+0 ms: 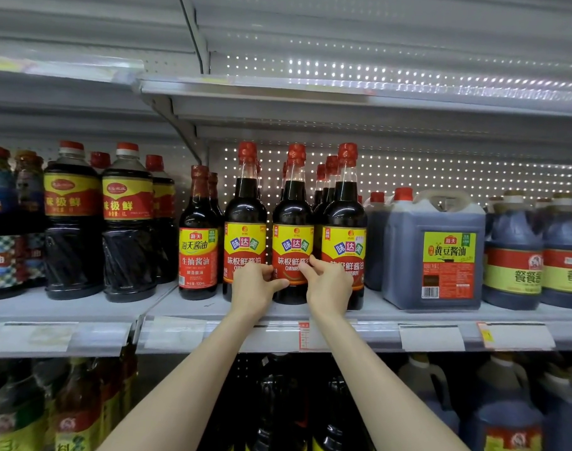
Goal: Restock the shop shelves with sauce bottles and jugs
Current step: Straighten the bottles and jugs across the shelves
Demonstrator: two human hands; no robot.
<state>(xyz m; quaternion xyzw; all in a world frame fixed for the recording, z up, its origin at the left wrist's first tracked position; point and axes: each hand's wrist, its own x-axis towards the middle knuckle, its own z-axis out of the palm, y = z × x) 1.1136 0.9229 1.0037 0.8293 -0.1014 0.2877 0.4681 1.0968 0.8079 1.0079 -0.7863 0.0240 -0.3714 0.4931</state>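
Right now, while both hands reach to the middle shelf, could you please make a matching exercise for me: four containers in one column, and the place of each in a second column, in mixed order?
Column one
1. short bottle
2. middle tall bottle
3. square jug
4. wide bottle

Column two
A. right of the three tall bottles
B. in the left shelf section, next to another of its kind
C. in the grip of the left hand and the right hand
D. directly left of the three tall bottles

Pairs: 1-D, 2-C, 3-A, 4-B
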